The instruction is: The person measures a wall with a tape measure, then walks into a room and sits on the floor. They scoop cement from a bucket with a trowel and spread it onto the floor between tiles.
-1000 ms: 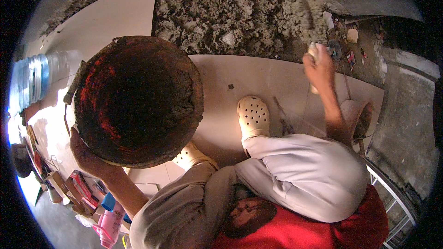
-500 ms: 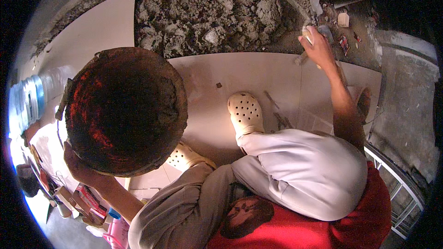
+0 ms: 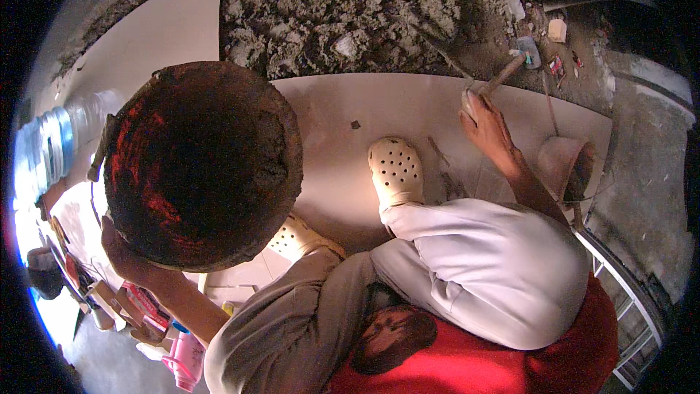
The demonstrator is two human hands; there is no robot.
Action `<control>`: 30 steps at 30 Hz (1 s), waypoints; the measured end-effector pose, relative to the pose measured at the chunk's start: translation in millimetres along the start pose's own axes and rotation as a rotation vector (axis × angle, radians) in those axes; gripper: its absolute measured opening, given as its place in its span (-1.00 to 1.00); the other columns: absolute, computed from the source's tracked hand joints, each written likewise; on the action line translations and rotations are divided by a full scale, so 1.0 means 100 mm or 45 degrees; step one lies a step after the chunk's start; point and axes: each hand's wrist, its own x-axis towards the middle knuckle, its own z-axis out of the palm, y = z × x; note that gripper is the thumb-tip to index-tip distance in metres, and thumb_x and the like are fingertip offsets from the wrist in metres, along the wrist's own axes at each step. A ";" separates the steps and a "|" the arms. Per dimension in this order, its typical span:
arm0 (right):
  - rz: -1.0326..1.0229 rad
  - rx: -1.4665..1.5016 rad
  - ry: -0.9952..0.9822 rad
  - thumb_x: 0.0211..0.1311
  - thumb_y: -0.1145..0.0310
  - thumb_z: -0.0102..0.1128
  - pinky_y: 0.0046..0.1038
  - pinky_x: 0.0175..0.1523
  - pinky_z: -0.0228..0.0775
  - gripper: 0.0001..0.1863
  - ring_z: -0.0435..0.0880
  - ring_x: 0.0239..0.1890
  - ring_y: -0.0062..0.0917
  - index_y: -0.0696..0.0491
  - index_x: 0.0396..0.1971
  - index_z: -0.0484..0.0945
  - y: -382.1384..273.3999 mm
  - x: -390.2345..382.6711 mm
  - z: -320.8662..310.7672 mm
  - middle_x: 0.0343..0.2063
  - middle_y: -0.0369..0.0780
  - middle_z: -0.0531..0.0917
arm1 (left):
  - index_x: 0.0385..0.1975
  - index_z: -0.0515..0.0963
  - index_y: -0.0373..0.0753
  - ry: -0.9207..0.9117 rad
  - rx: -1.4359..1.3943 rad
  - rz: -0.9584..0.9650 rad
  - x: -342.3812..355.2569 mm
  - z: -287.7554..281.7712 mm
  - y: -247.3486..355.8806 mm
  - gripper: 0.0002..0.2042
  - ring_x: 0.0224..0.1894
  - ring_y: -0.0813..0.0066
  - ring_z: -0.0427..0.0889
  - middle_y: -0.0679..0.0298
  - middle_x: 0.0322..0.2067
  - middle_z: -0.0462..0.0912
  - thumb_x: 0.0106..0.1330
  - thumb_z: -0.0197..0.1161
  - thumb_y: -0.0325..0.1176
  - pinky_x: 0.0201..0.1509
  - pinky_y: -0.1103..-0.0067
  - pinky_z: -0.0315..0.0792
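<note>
Left hand (image 3: 127, 252) closed under the rim of a round, dark, red-stained mortar pan (image 3: 197, 164), holding it tilted up over the pale floor tile (image 3: 350, 146); pan looks empty. Right hand (image 3: 485, 120) fisted around the wooden handle of a trowel (image 3: 503, 76), tool at the tile's far edge, touching the rough grey mortar bed (image 3: 343, 7). Judgement: bed-working stage, mortar spread but not levelled. Next move likely needs the pan set aside left, clear of the cream clog (image 3: 396, 169), then trowel strokes along the tile edge.
</note>
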 end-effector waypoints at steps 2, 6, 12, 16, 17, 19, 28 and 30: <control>-0.039 -0.019 0.024 0.27 0.30 0.19 -0.19 0.09 0.42 -0.57 0.58 0.00 0.02 0.22 0.07 0.45 0.06 0.00 -0.08 -0.11 0.09 0.60 | 0.10 0.45 -0.48 -0.013 0.062 0.093 0.02 -0.03 -0.08 -0.68 0.03 0.15 0.62 -0.05 0.03 0.60 0.47 -0.11 -0.46 0.22 0.29 0.47; 0.079 0.106 0.077 0.32 0.11 0.16 -0.29 -0.09 0.48 -0.55 0.65 -0.20 -0.25 0.19 -0.02 0.49 0.26 0.19 -0.46 -0.26 -0.05 0.64 | 0.09 0.45 -0.49 -0.139 -0.550 -0.094 0.06 -0.15 -0.23 -0.68 0.03 0.15 0.63 -0.05 0.03 0.60 0.47 -0.11 -0.46 0.21 0.30 0.48; 1.187 1.161 -0.556 0.32 -0.24 0.05 -0.56 -0.59 0.27 -0.47 0.36 -0.65 -0.71 0.00 -0.26 0.46 0.05 0.46 -0.68 -0.56 -0.38 0.44 | 0.08 0.45 -0.50 -0.282 -1.032 -0.303 0.09 -0.22 -0.26 -0.68 0.01 0.16 0.63 -0.06 0.03 0.60 0.47 -0.10 -0.45 0.18 0.32 0.51; 1.219 1.195 -0.785 0.35 -0.21 0.02 -0.55 -0.64 0.28 -0.51 0.34 -0.70 -0.69 -0.02 -0.31 0.40 -0.25 0.47 -0.31 -0.60 -0.39 0.42 | 0.08 0.45 -0.51 -0.352 -1.181 -0.384 0.10 -0.24 -0.25 -0.68 0.00 0.16 0.64 -0.06 0.03 0.60 0.47 -0.10 -0.44 0.17 0.33 0.52; 1.178 1.150 -0.792 0.36 -0.20 0.01 -0.55 -0.65 0.28 -0.51 0.35 -0.69 -0.68 -0.01 -0.31 0.40 -0.26 0.46 -0.25 -0.60 -0.39 0.42 | 0.07 0.45 -0.51 -0.364 -1.207 -0.397 0.11 -0.25 -0.26 -0.68 0.00 0.16 0.64 -0.07 0.03 0.60 0.47 -0.10 -0.44 0.16 0.33 0.52; 1.034 1.035 -0.809 0.38 -0.19 -0.02 -0.57 -0.70 0.26 -0.52 0.34 -0.70 -0.73 -0.01 -0.25 0.41 -0.28 0.47 -0.15 -0.60 -0.40 0.39 | 0.06 0.46 -0.51 -0.355 -1.168 -0.423 0.14 -0.25 -0.29 -0.67 -0.01 0.16 0.65 -0.07 0.00 0.62 0.48 -0.09 -0.41 0.15 0.34 0.54; -0.037 -0.394 -0.568 0.45 0.10 -0.10 -0.09 -0.14 0.41 -0.57 0.59 -0.21 0.06 0.22 -0.30 0.49 -0.60 1.06 -0.96 -0.34 0.08 0.61 | 0.00 0.51 -0.45 -0.340 -1.117 -0.370 0.17 -0.31 -0.42 -0.67 -0.03 0.15 0.67 -0.06 -0.06 0.65 0.48 -0.08 -0.33 0.14 0.27 0.53; 0.209 -0.173 -0.789 0.45 0.12 -0.11 -0.04 -0.15 0.38 -0.58 0.57 -0.21 0.10 0.23 -0.31 0.48 -0.77 1.19 -0.92 -0.34 0.11 0.59 | -0.01 0.53 -0.44 -0.371 -1.175 -0.449 0.17 -0.29 -0.38 -0.66 -0.03 0.14 0.67 -0.05 -0.06 0.66 0.48 -0.08 -0.32 0.14 0.24 0.52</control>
